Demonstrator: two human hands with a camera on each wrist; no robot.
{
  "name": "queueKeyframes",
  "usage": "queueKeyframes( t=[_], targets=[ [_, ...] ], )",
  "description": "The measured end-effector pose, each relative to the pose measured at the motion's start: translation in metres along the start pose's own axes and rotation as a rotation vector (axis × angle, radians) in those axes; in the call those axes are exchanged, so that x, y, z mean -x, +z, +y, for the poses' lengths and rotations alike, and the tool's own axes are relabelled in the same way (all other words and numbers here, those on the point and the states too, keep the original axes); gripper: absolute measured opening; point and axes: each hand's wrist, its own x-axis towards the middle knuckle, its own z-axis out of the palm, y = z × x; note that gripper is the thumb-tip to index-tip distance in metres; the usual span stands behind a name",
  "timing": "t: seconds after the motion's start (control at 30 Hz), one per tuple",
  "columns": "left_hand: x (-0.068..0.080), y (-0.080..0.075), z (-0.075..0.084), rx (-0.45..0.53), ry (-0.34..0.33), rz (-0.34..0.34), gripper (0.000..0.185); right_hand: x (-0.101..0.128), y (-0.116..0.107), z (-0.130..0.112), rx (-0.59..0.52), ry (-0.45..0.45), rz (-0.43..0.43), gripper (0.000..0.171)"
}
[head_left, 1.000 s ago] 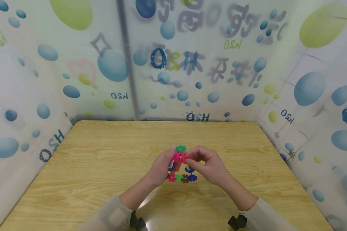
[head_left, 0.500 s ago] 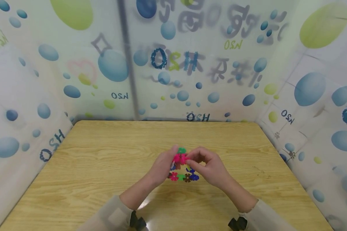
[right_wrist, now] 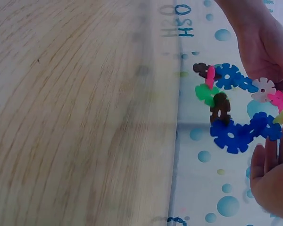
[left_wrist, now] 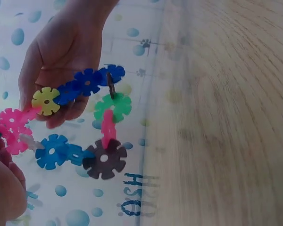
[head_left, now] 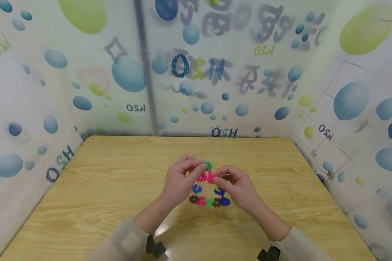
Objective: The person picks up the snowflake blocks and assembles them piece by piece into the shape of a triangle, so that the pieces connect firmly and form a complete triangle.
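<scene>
Above the wooden table (head_left: 101,188) you hold a ring of snowflake discs (head_left: 209,190) near its centre. Your left hand (head_left: 178,185) pinches the ring's top at 11 o'clock, thumb and fingertips curled on a pink disc (head_left: 201,177). Your right hand (head_left: 238,190) pinches the neighbouring pink disc (head_left: 211,178) at 1 o'clock.

the desk (head_left: 101,188) is pale wood-grain, smooth with a soft sheen near its front edge. the snowflake discs (head_left: 209,188) look like hard, smooth plastic, perhaps slightly glossy. the sleeves (head_left: 124,241) seem matt cloth.
</scene>
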Motion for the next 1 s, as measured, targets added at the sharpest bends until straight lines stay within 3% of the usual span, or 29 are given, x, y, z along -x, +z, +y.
queueKeyframes(
  t=[0.3,0.53,1.0],
  targets=[
    [-0.0006,-0.0006,0.0022,0.072,0.001,0.024,0.021,0.0004,0.0007,-0.0023,-0.09,0.057,-0.02,0.019],
    [-0.0011,-0.0019,0.0037,0.023,0.017,0.044,0.02,0.0009,0.0045,-0.0034,-0.179,0.129,0.033,0.025],
    [-0.0035,-0.0037,0.0022,-0.084,0.057,0.016,0.021,-0.0013,0.0076,-0.007,-0.229,0.212,0.09,0.021]
  ],
)
